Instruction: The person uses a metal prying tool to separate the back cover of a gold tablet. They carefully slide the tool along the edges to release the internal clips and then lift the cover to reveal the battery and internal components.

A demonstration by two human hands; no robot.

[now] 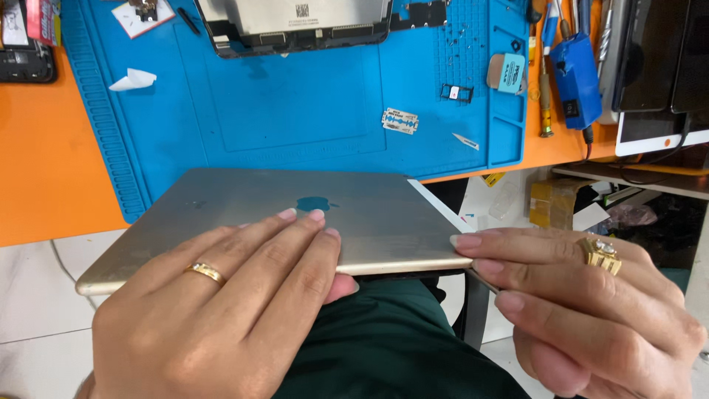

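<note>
While our left hand [221, 310] clamps the silver tablet [281, 222] off the blue mat's [295, 111] near edge, our right hand [591, 303] fingertips pinch its right corner, open floor below.

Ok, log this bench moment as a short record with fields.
surface: blue work mat on an orange bench
held item: gold tablet, back side up, at the near edge
left hand: flat on the tablet's back, thumb beneath, gold ring
right hand: fingertips at the tablet's right corner, large gold ring
on mat: razor blade, second opened tablet
</note>
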